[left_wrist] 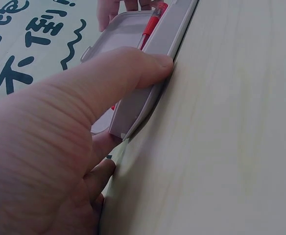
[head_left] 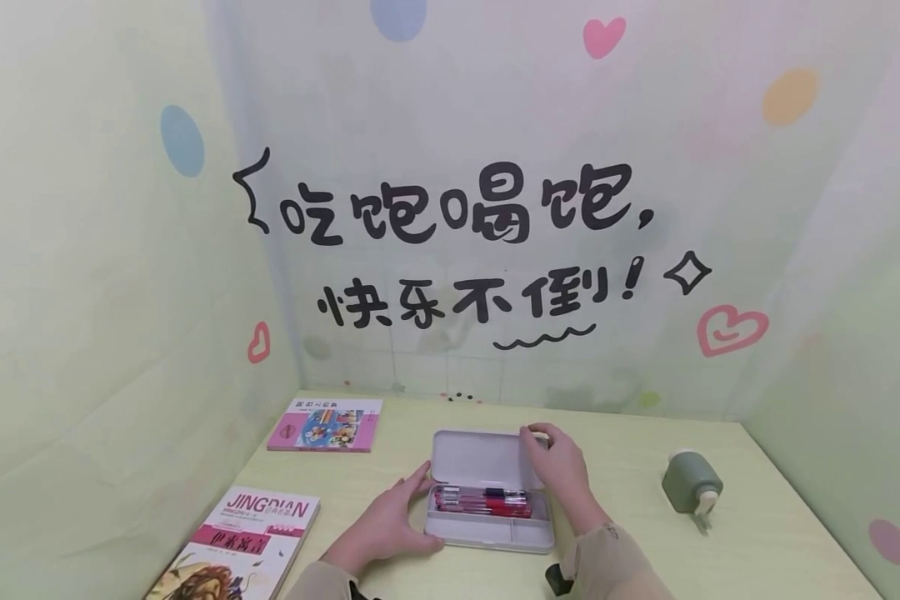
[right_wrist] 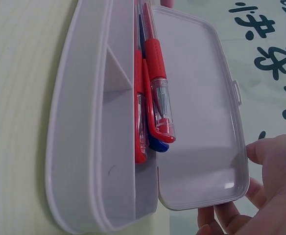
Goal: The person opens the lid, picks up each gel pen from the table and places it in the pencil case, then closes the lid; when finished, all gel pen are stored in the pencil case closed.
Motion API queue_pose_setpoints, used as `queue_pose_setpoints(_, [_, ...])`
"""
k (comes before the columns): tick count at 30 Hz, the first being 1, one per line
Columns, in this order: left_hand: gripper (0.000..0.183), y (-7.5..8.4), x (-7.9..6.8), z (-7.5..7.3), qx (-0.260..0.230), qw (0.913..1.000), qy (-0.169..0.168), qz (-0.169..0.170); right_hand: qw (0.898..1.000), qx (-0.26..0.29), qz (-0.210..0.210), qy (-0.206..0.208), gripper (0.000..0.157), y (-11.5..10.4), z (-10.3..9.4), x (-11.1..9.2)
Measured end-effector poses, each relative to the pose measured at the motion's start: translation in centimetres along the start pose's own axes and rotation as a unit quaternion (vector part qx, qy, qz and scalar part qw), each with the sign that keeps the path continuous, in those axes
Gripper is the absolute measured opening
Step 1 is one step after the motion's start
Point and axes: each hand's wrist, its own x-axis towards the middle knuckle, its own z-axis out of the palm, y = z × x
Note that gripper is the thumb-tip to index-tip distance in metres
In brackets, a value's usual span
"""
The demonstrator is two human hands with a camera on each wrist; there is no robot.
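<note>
A pale grey pencil case (head_left: 468,528) lies on the table with its lid (head_left: 471,457) raised at the back. Several pens (head_left: 487,503), red ones and at least one with a blue part, fill its rear compartment. My left hand (head_left: 392,523) grips the case's left end, its thumb on the front wall in the left wrist view. At the lid's right corner, my right hand (head_left: 561,468) pinches the edge between thumb and fingers. The right wrist view shows this lid (right_wrist: 197,107) from the side, with a divided front compartment (right_wrist: 117,147) holding no pens.
A pink-edged book (head_left: 326,427) lies at the table's back left, and a larger book (head_left: 243,542) nearer me. To the right stands a grey-green bottle-like container (head_left: 690,481) with a pale spout. Printed cloth walls (head_left: 495,100) enclose the table (head_left: 757,533).
</note>
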Motion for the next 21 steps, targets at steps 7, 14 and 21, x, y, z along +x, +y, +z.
queue_pose_setpoints(7, [0.135,0.0,0.0,0.0,0.000,1.0000,0.000,0.001,1.000,0.008,-0.012,-0.008,0.042,-0.1,-0.4,-0.6])
queue_pose_setpoints(14, [0.136,0.0,0.1,0.1,0.000,1.0000,0.002,0.007,0.998,0.001,-0.062,-0.020,0.042,0.5,-1.5,-2.2])
queue_pose_setpoints(21, [0.135,-0.1,0.0,0.1,0.002,0.9998,0.007,0.017,0.989,-0.040,-0.136,-0.038,0.038,1.3,-2.5,-4.2])
